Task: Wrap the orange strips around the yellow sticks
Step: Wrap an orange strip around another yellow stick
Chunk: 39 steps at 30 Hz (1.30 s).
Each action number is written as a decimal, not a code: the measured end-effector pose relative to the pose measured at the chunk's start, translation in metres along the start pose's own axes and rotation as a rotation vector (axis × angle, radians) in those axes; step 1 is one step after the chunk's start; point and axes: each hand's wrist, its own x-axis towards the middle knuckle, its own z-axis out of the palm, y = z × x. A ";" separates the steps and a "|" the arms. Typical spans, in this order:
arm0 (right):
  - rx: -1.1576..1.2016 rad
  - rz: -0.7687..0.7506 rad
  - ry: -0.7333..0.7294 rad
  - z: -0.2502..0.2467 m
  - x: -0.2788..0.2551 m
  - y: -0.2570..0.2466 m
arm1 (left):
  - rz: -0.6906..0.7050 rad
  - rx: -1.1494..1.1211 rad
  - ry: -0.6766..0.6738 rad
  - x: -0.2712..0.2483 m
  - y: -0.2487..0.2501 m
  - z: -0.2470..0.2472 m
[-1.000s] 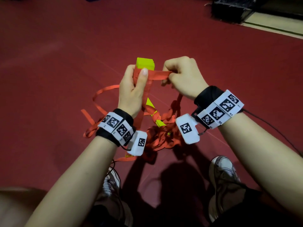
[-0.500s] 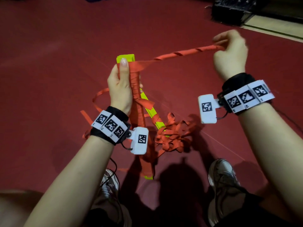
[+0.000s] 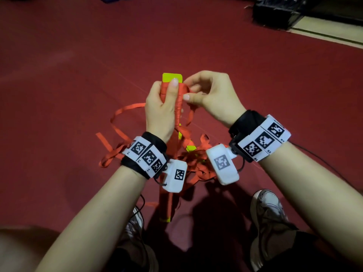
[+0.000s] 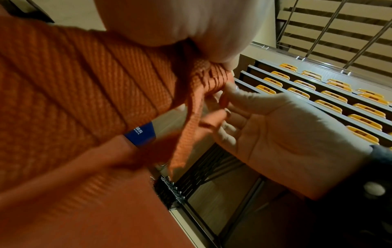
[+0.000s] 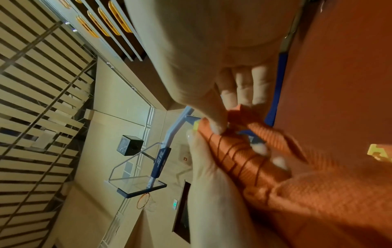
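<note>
My left hand (image 3: 163,107) grips a yellow stick (image 3: 172,77) held upright, most of it wound in orange strip (image 3: 177,107); only its yellow top and bottom tip (image 3: 164,219) show bare. My right hand (image 3: 208,95) sits just right of the stick's top and pinches the loose orange strip (image 4: 193,117) against it between thumb and fingers (image 5: 218,120). A second yellow stick (image 3: 191,148) lies on the floor under my wrists, partly wound.
A tangle of loose orange strips (image 3: 198,165) lies on the red floor (image 3: 78,75), with loops (image 3: 121,114) trailing left. My two shoes (image 3: 269,209) stand below. A dark box (image 3: 279,12) sits at the far right, beside a pale floor border (image 3: 334,34).
My right hand had pulled the strip out taut to the upper right, then came back to the stick's top. My left hand kept holding the stick upright.
</note>
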 end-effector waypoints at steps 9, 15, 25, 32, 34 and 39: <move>-0.413 -0.047 -0.006 -0.034 0.009 0.003 | 0.004 0.054 -0.034 0.003 -0.002 -0.006; -0.419 -0.028 -0.113 -0.055 0.014 0.010 | -0.053 0.012 -0.041 0.006 -0.006 -0.007; 0.633 0.439 -0.317 -0.051 0.006 0.003 | -0.190 -0.106 -0.050 0.008 -0.018 -0.006; -0.090 0.260 -0.477 -0.042 0.003 0.025 | -0.289 -0.257 -0.117 0.000 -0.008 -0.007; -0.331 0.239 -0.510 -0.036 0.004 0.025 | -0.285 -0.248 -0.140 -0.004 -0.007 -0.003; -0.023 0.151 -0.160 -0.007 -0.002 -0.003 | -0.271 -0.235 -0.130 -0.008 -0.008 0.004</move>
